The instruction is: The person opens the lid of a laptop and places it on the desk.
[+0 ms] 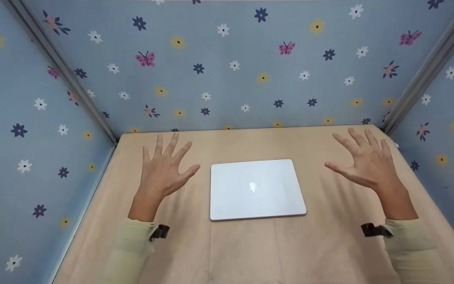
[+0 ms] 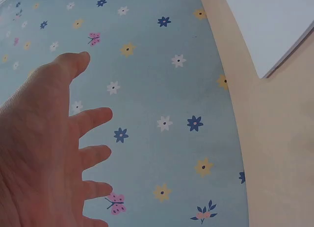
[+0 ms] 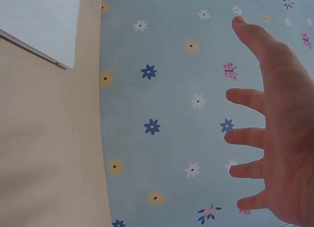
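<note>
A closed silver laptop (image 1: pixel 235 201) with an apple logo on its lid lies flat on the table. To its left, my left hand (image 1: pixel 164 173) is held with spread fingers, apart from the laptop and holding nothing. My right hand (image 1: pixel 369 163) mirrors it on the other side, its fingers also spread and nothing in it. The left wrist view shows the left hand (image 2: pixel 44 143) at the left, with a corner of the laptop (image 2: pixel 270 26) at top right. In the right wrist view the right hand (image 3: pixel 289 124) is at the right and a laptop corner (image 3: pixel 44 21) at top left.
The pale wooden table (image 1: pixel 250 252) is enclosed by blue walls (image 1: pixel 231 51) printed with flowers and butterflies. Grey metal posts stand at the two back corners. Small dark devices (image 1: pixel 159 232) sit at both wrists, by the light sleeves (image 1: pixel 128 248).
</note>
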